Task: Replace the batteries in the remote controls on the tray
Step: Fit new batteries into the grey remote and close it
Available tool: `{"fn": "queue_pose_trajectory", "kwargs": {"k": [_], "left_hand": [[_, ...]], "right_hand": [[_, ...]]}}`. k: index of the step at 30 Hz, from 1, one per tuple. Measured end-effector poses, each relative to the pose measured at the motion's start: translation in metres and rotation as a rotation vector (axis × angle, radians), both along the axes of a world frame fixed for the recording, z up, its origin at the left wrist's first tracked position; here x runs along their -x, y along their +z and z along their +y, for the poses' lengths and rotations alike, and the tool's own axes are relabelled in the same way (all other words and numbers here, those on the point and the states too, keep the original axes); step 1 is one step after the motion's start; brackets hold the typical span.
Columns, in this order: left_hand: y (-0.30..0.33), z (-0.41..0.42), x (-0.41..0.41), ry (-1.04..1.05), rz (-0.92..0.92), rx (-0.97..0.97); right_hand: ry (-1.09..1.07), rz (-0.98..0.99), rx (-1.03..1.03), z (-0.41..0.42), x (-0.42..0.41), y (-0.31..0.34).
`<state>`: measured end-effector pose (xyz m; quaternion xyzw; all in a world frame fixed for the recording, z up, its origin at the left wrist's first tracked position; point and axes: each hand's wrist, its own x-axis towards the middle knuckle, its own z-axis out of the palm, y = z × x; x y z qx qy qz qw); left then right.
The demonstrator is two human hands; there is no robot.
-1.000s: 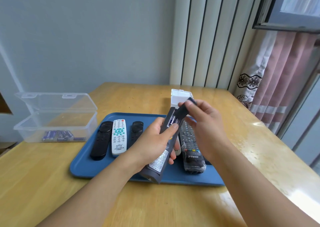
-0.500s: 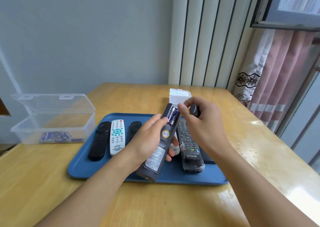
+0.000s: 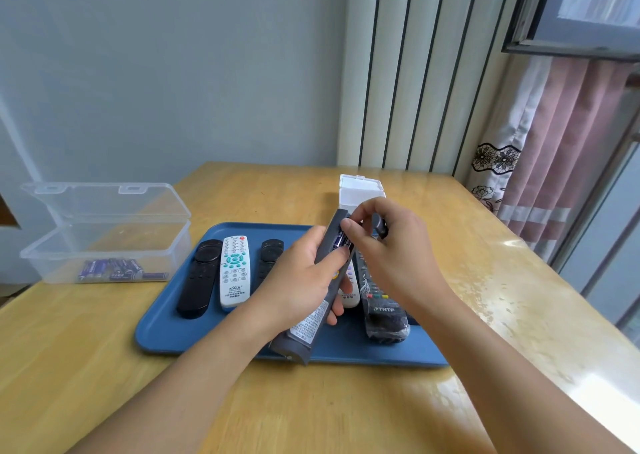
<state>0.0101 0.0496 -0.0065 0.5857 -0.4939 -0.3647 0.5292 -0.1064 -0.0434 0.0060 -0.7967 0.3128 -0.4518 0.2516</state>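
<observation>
Left hand (image 3: 294, 280) grips grey remote (image 3: 313, 318); right hand (image 3: 391, 249) pinches its batteries (image 3: 341, 240).

Left hand (image 3: 300, 277): grips a dark grey remote (image 3: 313, 315) back-side up, tilted above the blue tray (image 3: 162, 332).
Right hand (image 3: 391, 253): fingertips at the open battery bay, where the batteries (image 3: 341, 240) show; holds the dark cover (image 3: 378, 224).
Tray: two black remotes (image 3: 199, 277), a white remote (image 3: 234, 270), a wrapped black remote (image 3: 382, 311).
Clear box (image 3: 104, 242): open, left of the tray, with spare batteries (image 3: 114, 269).

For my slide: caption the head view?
Left hand holds gray remote; right hand reaches its batteries.
</observation>
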Motion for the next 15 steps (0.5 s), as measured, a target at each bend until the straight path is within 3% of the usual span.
{"fn": "queue_pose_trajectory", "kwargs": {"k": [5, 13, 15], "left_hand": [[-0.0026, 0.0015, -0.0017, 0.008, -0.039, -0.01], [-0.0001, 0.0, 0.001, 0.024, 0.021, -0.03], [0.0019, 0.0006, 0.0022, 0.027, 0.076, -0.033]], "right_hand": [[0.056, -0.058, -0.113, -0.0007, 0.0, -0.0011], [0.082, -0.144, -0.105, 0.0036, 0.0001, 0.0011], [0.15, -0.344, -0.349, 0.0033, -0.0012, 0.0028]]}}
